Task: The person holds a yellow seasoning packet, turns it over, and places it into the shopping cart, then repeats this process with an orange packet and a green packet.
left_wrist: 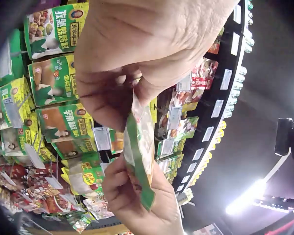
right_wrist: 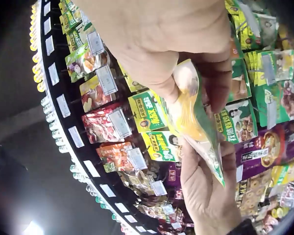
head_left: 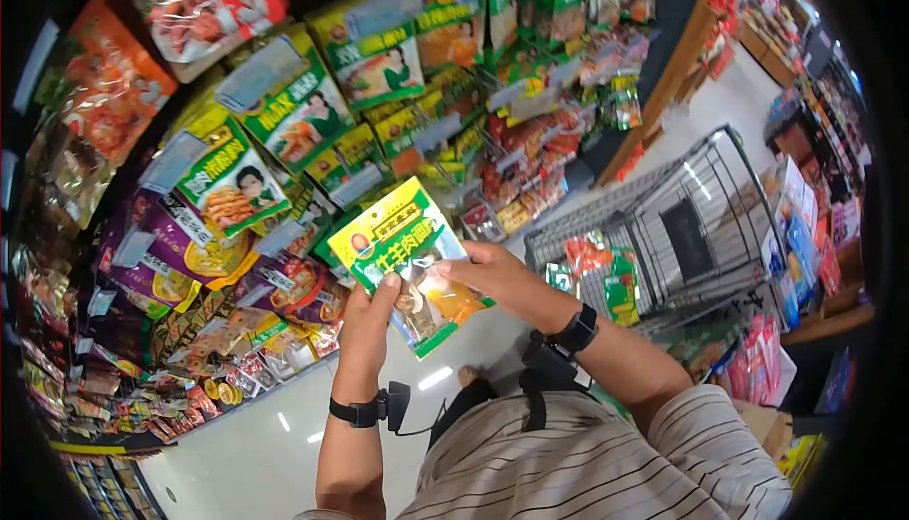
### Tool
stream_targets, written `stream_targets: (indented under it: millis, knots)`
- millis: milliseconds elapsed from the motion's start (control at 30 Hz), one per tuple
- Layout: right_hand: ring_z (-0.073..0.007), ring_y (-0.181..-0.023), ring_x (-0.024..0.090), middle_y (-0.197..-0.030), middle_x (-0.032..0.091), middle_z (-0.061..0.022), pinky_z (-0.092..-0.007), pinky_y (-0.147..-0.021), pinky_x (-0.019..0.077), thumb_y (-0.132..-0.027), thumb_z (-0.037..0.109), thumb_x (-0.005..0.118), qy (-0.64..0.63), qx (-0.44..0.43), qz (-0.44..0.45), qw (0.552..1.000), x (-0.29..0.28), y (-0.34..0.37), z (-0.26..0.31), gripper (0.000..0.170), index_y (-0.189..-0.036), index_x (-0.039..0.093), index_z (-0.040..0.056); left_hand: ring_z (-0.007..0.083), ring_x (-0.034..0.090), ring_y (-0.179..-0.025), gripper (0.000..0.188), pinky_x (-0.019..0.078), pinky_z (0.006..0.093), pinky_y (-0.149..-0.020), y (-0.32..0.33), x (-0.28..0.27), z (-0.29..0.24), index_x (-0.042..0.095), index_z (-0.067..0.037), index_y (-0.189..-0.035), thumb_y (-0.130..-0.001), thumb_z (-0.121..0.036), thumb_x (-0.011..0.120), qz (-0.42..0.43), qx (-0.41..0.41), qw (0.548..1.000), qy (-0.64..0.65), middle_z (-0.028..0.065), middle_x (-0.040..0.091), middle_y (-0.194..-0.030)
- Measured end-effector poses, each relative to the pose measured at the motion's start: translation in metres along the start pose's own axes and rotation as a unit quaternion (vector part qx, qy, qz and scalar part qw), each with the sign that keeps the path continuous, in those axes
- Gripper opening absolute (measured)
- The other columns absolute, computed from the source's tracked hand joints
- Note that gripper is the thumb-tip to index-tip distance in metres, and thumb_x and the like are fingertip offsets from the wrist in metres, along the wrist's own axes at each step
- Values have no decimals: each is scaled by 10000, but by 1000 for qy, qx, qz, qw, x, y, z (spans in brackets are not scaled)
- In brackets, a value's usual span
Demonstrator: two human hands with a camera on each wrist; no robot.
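Observation:
A yellow and green seasoning packet (head_left: 414, 245) is held in front of the body, its printed face up toward the head view. My left hand (head_left: 365, 323) pinches its lower left edge, thumb on the front. On the opposite edge my right hand (head_left: 502, 283) grips it, thumb also on the front. The left wrist view shows the packet (left_wrist: 139, 152) edge-on between the near left hand (left_wrist: 147, 49) and the right hand (left_wrist: 144, 200). In the right wrist view the packet (right_wrist: 193, 117) bends between the right hand (right_wrist: 161, 39) and the left hand (right_wrist: 208, 188).
Hanging packets (head_left: 303, 111) fill the shelf rack at the left and ahead, with price tags (head_left: 262, 73) in front. A wire shopping cart (head_left: 663, 226) stands at the right, holding several packets (head_left: 620, 283). Pale floor (head_left: 275, 435) lies below. Other goods (head_left: 805, 217) line the far right.

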State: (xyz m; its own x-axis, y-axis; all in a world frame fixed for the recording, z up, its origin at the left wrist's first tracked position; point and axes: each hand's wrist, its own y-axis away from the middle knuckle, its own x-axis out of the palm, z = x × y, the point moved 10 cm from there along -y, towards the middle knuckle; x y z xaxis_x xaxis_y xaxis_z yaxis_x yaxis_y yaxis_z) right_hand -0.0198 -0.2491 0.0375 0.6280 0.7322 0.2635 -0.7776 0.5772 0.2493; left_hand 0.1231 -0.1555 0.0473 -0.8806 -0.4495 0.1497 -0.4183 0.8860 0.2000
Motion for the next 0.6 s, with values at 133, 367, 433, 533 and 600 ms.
stream_targets:
  millis: [133,367,433,533,600]
  knots:
    - [-36,-783,560,-929,649,16,-217,-659,436,-989,268,619,7,65,-1,998,-19,5,-76,289,-1142,647,23,85,575,-929,303,440,263,-857,-1,4,44,650,-57,-1141,-979,-314,647,29,-53,998,-29,-16,664,-1011]
    - [-59,-779,586,-905,653,-6,-239,-671,479,-988,255,625,-75,85,-64,991,-61,31,-144,273,-1079,653,0,76,568,-857,234,443,248,-789,-5,27,148,677,-69,-997,-992,-299,635,74,-198,977,-14,-12,644,-908]
    - [-56,-739,548,-835,622,-6,-248,-636,452,-987,266,613,-98,83,-107,986,-75,37,-162,272,-988,651,-4,79,561,-818,222,445,247,-764,-7,38,168,667,-61,-1034,-1000,-276,624,63,-223,973,-18,-12,633,-892]
    - [-54,-758,547,-848,620,-5,-246,-653,454,-984,275,617,-170,102,-141,970,-93,50,-174,285,-1033,640,-5,77,561,-816,217,445,250,-759,-16,56,187,653,-57,-1071,-1003,-260,619,45,-225,973,-12,-12,634,-900]
    - [-50,-776,545,-873,615,-7,-234,-665,450,-984,273,615,-137,131,-137,972,-114,56,-186,285,-1064,632,0,90,595,-911,254,467,257,-829,-24,66,206,639,-45,-1167,-1004,-238,614,48,-234,971,4,8,660,-1018]
